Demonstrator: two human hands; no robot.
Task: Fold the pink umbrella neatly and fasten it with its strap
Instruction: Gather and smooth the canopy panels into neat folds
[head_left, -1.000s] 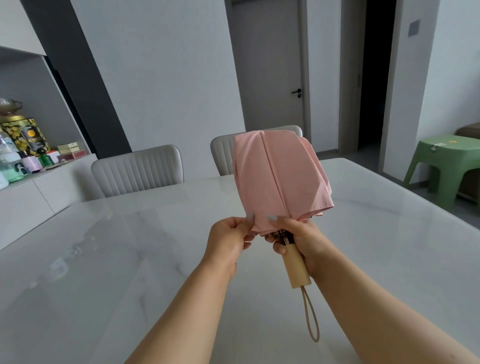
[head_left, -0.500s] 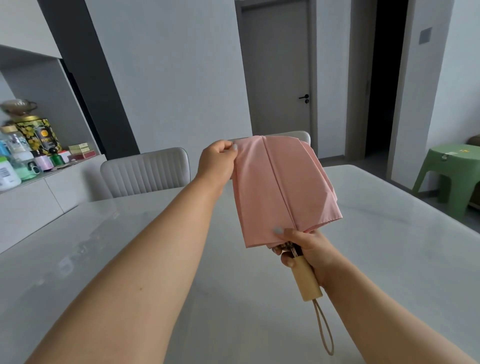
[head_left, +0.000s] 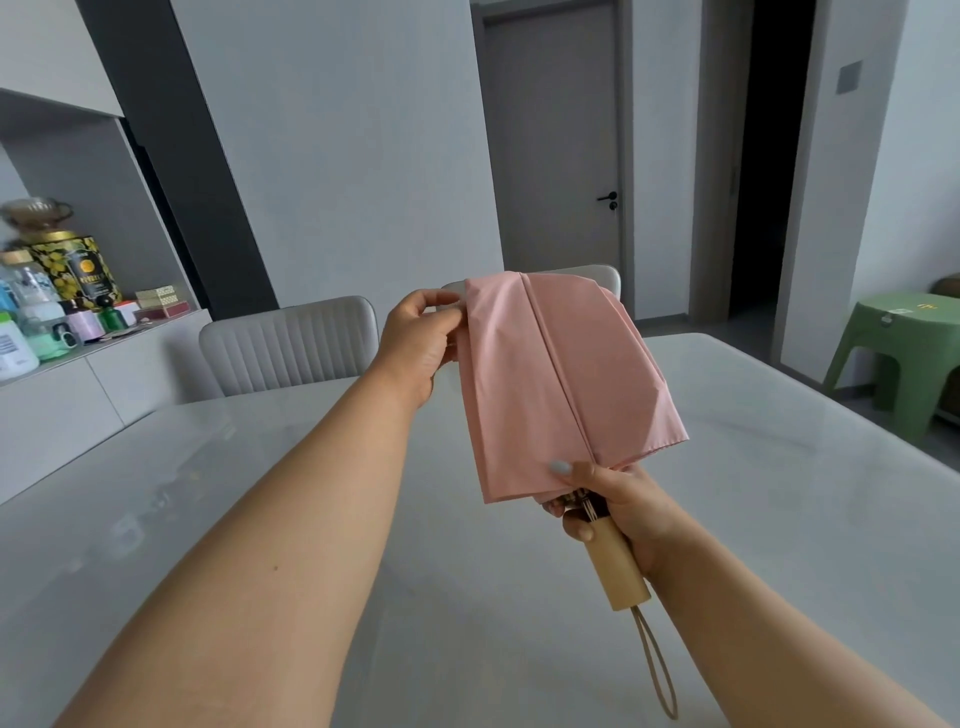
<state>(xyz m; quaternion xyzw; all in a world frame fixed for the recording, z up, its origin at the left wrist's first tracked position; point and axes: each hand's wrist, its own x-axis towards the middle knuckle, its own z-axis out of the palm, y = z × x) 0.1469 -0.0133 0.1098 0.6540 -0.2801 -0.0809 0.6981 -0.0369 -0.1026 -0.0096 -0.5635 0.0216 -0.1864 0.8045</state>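
Pink umbrella (head_left: 561, 384) was held in the air above the tabletop (head_left: 779, 509), canopy collapsed, tip end pointing away. Fabric was smooth and matte, hanging in flat pleats with one sharp crease down the middle; lower hem loose and flared. Strap was not visible.

Right hand (head_left: 618, 504) was wrapped around the top of the handle (head_left: 618, 566), thumb pressing the canopy hem against it. Handle was a pale wood cylinder with a beige cord loop (head_left: 657, 670) dangling from its end; metal rib ends showed just above it.

Left hand (head_left: 415, 338) was pinching the top left edge of the fabric between thumb and fingers, arm stretched out.

Tabletop was glossy white marble-look stone with faint grey veins. Behind it were two ribbed grey upholstered chairs (head_left: 291, 343); a green plastic stool (head_left: 898, 353) stood at right.
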